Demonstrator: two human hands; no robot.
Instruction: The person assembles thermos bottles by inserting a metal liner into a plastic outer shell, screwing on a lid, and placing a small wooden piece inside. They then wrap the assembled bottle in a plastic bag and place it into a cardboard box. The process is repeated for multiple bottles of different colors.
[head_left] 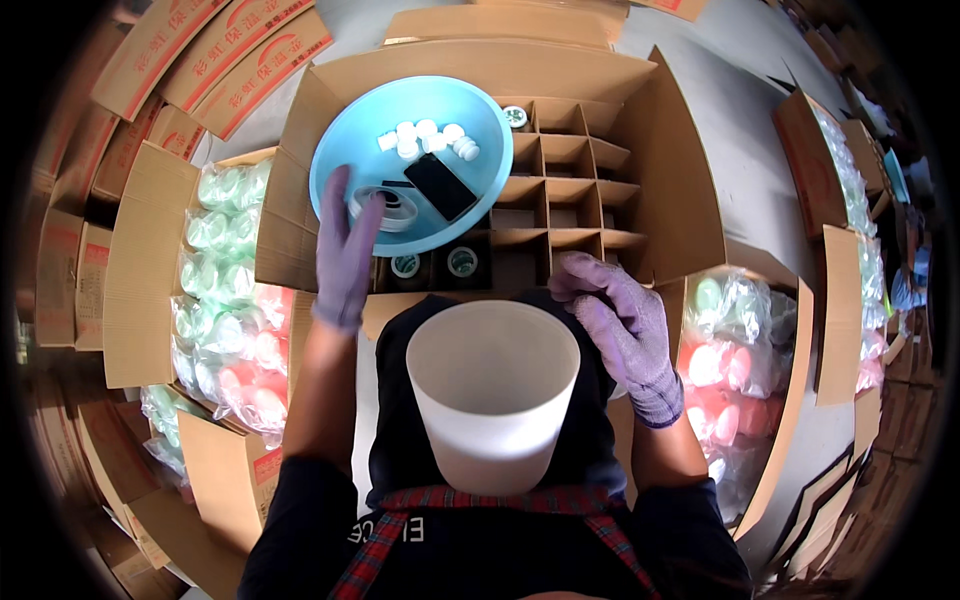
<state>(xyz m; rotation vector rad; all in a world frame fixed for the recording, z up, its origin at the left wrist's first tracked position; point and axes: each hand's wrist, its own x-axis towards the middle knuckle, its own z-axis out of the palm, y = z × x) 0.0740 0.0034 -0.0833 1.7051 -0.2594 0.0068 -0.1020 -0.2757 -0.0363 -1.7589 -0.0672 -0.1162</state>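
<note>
My left hand [347,255], in a grey-purple glove, reaches over the near left rim of a light blue basin [335,125]. Its fingers are apart, next to a roll of clear tape [397,212]. Inside the basin also lie a black smartphone [440,187] and several small white caps [426,130]. A white bucket [490,440] stands upright at my lap, its inside bare. Beside its right rim hovers my right hand [625,325], gloved too, fingers bent and slightly parted, with nothing visible in them.
The basin rests on a large carton [690,190] with cardboard dividers [560,187]; a few round-topped items [461,262] sit in its cells. Open cartons of bagged green and pink items [225,270] flank me on both sides. Flat printed cartons [215,60] are stacked at the far left.
</note>
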